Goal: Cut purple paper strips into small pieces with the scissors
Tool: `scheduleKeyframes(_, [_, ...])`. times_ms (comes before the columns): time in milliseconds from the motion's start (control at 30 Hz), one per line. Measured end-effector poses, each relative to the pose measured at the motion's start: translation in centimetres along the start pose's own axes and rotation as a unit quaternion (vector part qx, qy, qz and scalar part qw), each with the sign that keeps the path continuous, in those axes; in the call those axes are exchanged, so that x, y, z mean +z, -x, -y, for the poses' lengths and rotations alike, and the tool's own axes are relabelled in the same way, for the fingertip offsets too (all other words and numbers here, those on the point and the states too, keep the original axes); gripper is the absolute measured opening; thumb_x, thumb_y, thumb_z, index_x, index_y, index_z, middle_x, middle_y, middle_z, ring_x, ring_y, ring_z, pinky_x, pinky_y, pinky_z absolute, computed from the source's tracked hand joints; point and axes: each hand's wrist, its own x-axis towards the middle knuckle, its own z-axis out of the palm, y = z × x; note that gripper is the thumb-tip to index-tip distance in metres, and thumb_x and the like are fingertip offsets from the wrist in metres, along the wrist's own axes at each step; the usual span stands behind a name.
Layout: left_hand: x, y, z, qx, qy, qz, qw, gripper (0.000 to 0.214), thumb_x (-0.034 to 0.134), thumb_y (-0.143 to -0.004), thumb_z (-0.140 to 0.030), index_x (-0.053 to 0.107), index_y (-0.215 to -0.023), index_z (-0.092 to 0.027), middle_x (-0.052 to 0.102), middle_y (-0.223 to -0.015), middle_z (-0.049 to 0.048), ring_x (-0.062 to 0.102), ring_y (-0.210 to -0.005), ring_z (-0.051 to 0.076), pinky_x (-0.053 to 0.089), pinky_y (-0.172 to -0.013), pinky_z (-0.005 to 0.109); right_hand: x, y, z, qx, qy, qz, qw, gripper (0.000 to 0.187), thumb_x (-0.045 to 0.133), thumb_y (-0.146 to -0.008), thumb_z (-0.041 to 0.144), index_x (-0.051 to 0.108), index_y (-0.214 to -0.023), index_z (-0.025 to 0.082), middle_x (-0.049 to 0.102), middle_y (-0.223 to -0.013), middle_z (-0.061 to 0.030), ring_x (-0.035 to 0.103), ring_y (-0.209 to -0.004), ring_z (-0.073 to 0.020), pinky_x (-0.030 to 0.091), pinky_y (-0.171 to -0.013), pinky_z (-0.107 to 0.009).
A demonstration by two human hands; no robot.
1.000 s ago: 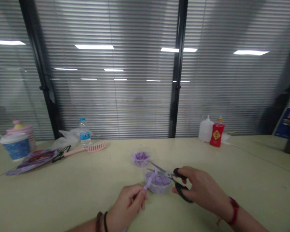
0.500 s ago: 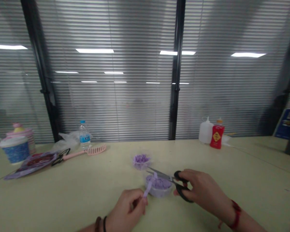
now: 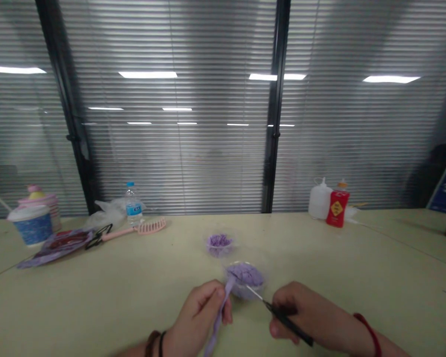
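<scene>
My left hand [image 3: 204, 315] pinches a thin lavender strip [image 3: 220, 313], whose upper end reaches over a clear round bowl while its tail hangs below my fingers. In my right hand [image 3: 305, 312] is a pair of scissors [image 3: 282, 317] with black handles, seen edge-on. Their blades point up and left toward the strip's upper end; whether they touch it I cannot tell. The clear bowl [image 3: 247, 293] is filled with lavender pieces [image 3: 245, 272]. Just behind it stands a smaller clear cup [image 3: 218, 251] of darker purple bits.
At the left are a blue paper cup [image 3: 32, 227], a purple packet [image 3: 59, 248], a pink hairbrush [image 3: 134, 230] and a water bottle [image 3: 134, 206]. A white squeeze bottle [image 3: 318, 201] and a red bottle [image 3: 337, 208] stand back right. Window blinds rise behind the table.
My right hand has turned the scissors edge-on and lowered them. The strip now hangs below my left fingers, where before only its upper part showed. The view has shifted slightly.
</scene>
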Motion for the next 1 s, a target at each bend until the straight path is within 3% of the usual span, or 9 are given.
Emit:
scheduleKeyframes(200, [-0.4, -0.6, 1.0, -0.044, -0.004, -0.024, 0.999, 0.038, 0.039, -0.083, -0.039, 0.050, -0.055, -0.014, 0.046, -0.052, 0.0000, 0.043, -0.052, 0.011, 0.033, -0.053, 0.021, 0.6, -0.2, 0.4, 0.021, -0.182, 0.094, 0.979, 0.046, 0.055, -0.069, 0.056, 0.053, -0.062, 0.011, 0.048, -0.046, 0.0012, 0.030, -0.030, -0.0023, 0.018, -0.028, -0.014])
scheduleKeyframes(567, [-0.5, -0.6, 2.7, -0.043, 0.017, -0.009, 0.999, 0.034, 0.037, -0.084, -0.037, 0.043, -0.058, -0.016, 0.041, -0.049, -0.0034, 0.038, -0.047, 0.009, 0.031, -0.049, 0.021, 0.6, -0.7, -0.2, 0.000, -0.155, 0.089, 0.984, 0.047, 0.051, -0.073, 0.056, 0.050, -0.060, 0.011, 0.049, -0.046, 0.0008, 0.032, -0.031, -0.0022, 0.019, -0.029, -0.014])
scheduleKeyframes(800, [-0.5, -0.6, 2.6, -0.019, 0.040, -0.019, 0.999, 0.036, 0.037, -0.086, -0.043, 0.045, -0.065, -0.015, 0.043, -0.055, -0.0033, 0.040, -0.048, 0.008, 0.033, -0.048, 0.020, 0.4, -0.8, -0.4, 0.004, -0.133, 0.083, 0.988, 0.046, 0.050, -0.074, 0.054, 0.050, -0.059, 0.011, 0.050, -0.047, 0.0004, 0.033, -0.031, -0.0018, 0.020, -0.029, -0.013])
scheduleKeyframes(1000, [-0.4, -0.8, 2.4, 0.008, 0.067, -0.046, 0.997, 0.031, 0.042, -0.084, -0.042, 0.049, -0.071, -0.014, 0.045, -0.057, -0.0033, 0.041, -0.048, 0.007, 0.035, -0.048, 0.019, 0.7, -0.8, -0.4, 0.019, -0.111, 0.117, 0.987, 0.045, 0.054, -0.072, 0.053, 0.050, -0.060, 0.011, 0.050, -0.048, 0.0013, 0.033, -0.030, -0.0007, 0.020, -0.028, -0.012])
